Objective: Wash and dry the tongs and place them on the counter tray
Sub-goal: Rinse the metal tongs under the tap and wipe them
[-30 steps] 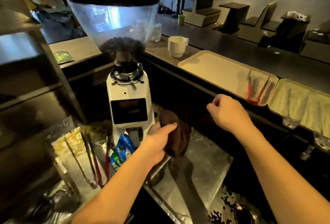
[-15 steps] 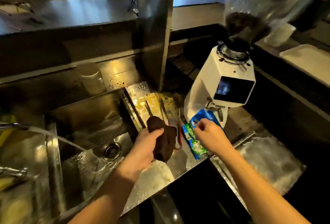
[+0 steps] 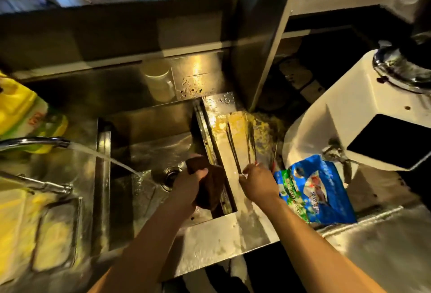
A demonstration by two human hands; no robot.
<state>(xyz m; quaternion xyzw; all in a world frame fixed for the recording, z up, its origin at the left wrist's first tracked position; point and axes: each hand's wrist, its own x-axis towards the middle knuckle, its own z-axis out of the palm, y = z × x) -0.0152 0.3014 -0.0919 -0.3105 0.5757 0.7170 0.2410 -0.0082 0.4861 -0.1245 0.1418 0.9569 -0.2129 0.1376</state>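
tongs (image 3: 233, 147) lie on the wet steel tabletop (image 3: 235, 234), running away from your right hand (image 3: 258, 184), whose fingertips (image 3: 243, 173) curl onto their near ends; whether you already pinch them is hard to tell in the blur. your left hand (image 3: 190, 187), just left of the right one, grips a dark brown cloth (image 3: 210, 185) over the sink (image 3: 149, 150). further left of that hand, water (image 3: 105, 157) streams from the tap (image 3: 35, 142) toward the drain (image 3: 171, 176). just right of your right hand lies a blue and green packet (image 3: 314, 190), and beyond it stands the white grinder (image 3: 359, 117).
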